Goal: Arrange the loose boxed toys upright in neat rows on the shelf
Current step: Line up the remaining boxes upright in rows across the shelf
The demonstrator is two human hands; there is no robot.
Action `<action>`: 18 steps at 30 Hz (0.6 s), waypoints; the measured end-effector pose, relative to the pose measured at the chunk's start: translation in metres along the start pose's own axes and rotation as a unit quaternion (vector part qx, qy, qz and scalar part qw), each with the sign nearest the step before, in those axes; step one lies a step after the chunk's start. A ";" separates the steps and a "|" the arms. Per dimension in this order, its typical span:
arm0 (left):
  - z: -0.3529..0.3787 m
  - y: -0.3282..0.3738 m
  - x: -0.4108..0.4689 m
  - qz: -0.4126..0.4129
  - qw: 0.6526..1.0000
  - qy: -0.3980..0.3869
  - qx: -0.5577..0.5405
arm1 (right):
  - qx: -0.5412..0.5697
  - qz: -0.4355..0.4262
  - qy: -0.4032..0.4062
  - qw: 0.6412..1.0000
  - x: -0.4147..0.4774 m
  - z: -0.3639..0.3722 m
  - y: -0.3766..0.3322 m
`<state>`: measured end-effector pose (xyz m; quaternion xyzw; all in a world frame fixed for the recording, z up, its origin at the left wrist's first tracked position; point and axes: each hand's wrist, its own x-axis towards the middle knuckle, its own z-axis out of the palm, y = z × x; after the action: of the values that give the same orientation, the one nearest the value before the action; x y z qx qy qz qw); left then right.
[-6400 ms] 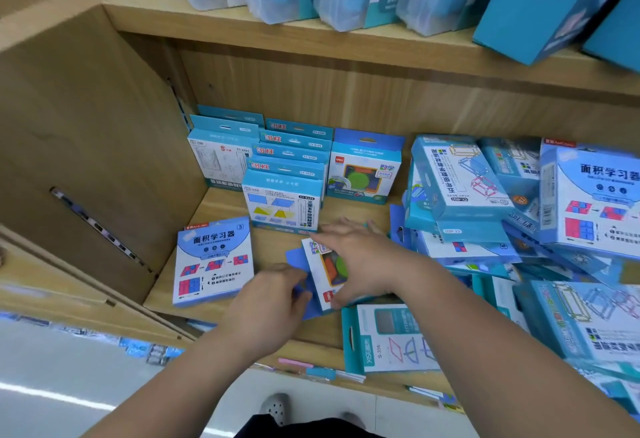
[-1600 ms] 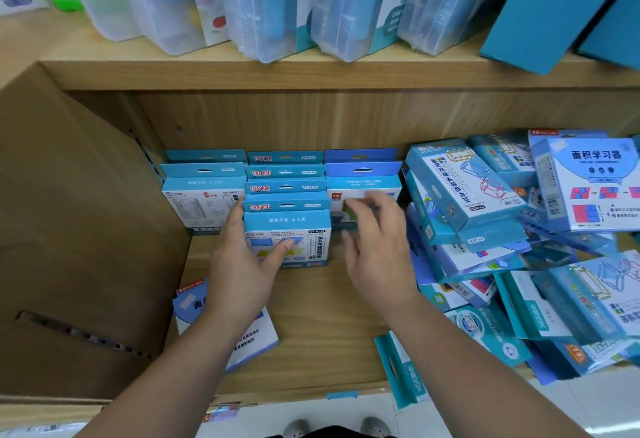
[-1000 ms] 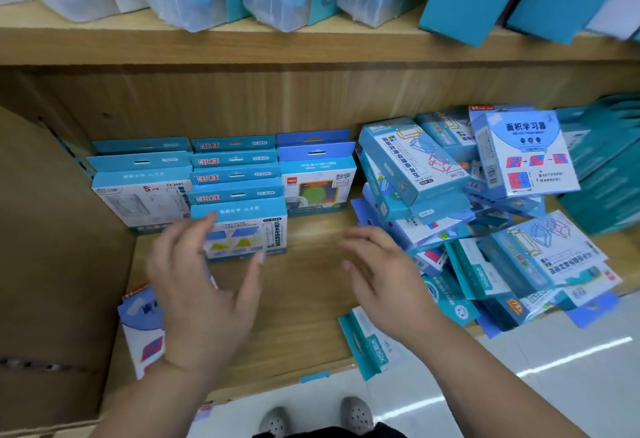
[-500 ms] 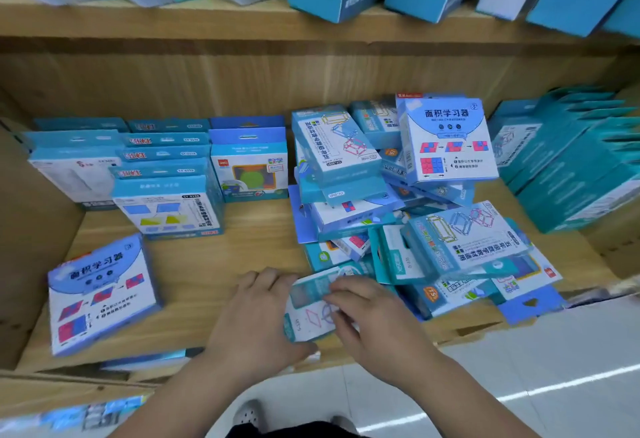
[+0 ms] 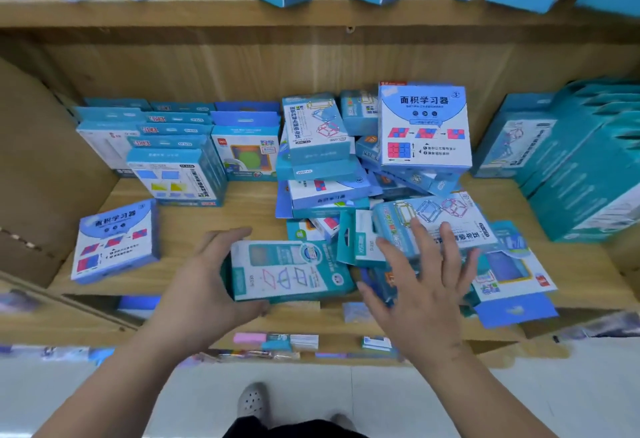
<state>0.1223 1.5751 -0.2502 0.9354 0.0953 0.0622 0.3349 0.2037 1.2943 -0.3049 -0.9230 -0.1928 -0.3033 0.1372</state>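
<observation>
Two grips are low at the front of our shelf (image 5: 225,223). Our left grip (image 5: 204,285) curls round the left end of a teal boxed toy (image 5: 284,269) lying flat by the shelf's front edge, fingers on its far side and thumb on the near side. Our right grip (image 5: 422,292) is spread wide over the loose pile (image 5: 329,167); we cannot tell whether it touches. Upright rows (image 5: 173,146) stand back left, and a blue flat box (image 5: 116,240) lies near the left wall.
</observation>
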 end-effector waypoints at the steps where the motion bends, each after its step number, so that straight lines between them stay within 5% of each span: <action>1: 0.000 0.005 -0.001 -0.001 1.000 0.010 -0.013 | 0.006 0.000 -0.004 1.000 0.001 0.001 0.000; 7: 0.009 0.040 -0.006 -0.036 0.986 0.138 -0.087 | 0.008 0.011 -0.006 1.000 0.001 0.007 0.000; 11: 0.026 0.062 -0.004 -0.124 0.873 0.220 -0.417 | 0.000 0.009 0.005 1.000 -0.002 0.011 0.002; 13: 0.037 0.065 -0.001 -0.167 0.845 0.204 -0.465 | 0.001 0.018 -0.004 1.000 -0.002 0.011 0.002; 18: 0.063 0.073 0.004 -0.223 0.846 0.142 -0.464 | 0.038 0.032 -0.032 0.998 -0.003 0.002 0.002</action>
<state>0.1478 1.4822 -0.2520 0.6054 0.3083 0.1552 0.7172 0.2029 1.2926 -0.3084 -0.9322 -0.1785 -0.2615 0.1752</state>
